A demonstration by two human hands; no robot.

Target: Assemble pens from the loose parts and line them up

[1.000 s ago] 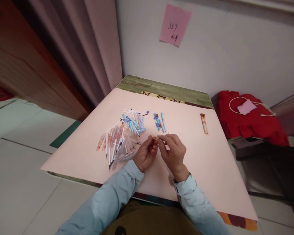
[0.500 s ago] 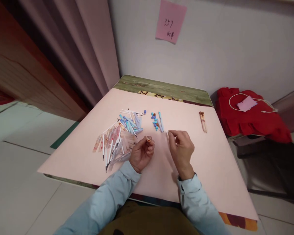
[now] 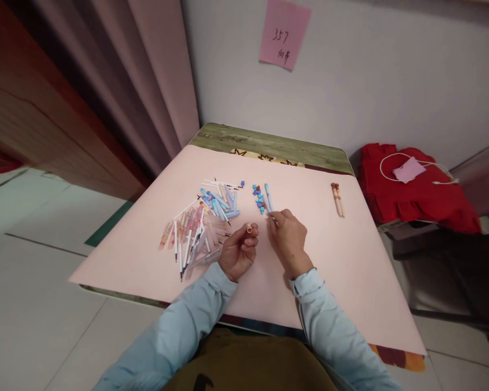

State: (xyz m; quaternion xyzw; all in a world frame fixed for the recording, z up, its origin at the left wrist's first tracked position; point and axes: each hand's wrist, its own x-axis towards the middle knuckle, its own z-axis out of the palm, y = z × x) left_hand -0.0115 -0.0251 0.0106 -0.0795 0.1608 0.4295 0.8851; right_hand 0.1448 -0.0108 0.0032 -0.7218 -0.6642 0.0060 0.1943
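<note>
Your left hand (image 3: 238, 254) is closed round a barrel (image 3: 249, 228) (orange end up) over the surface's (image 3: 350, 282) middle, clear of every edge. Your right hand (image 3: 288, 243) pinches a thin refill (image 3: 271, 218) just beside the blue caps (image 3: 259, 202).

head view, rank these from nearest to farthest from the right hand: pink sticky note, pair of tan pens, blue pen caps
From the right hand:
1. blue pen caps, on the table just ahead of its fingers.
2. pair of tan pens, farther right on the table.
3. pink sticky note, up on the wall behind the table.
</note>
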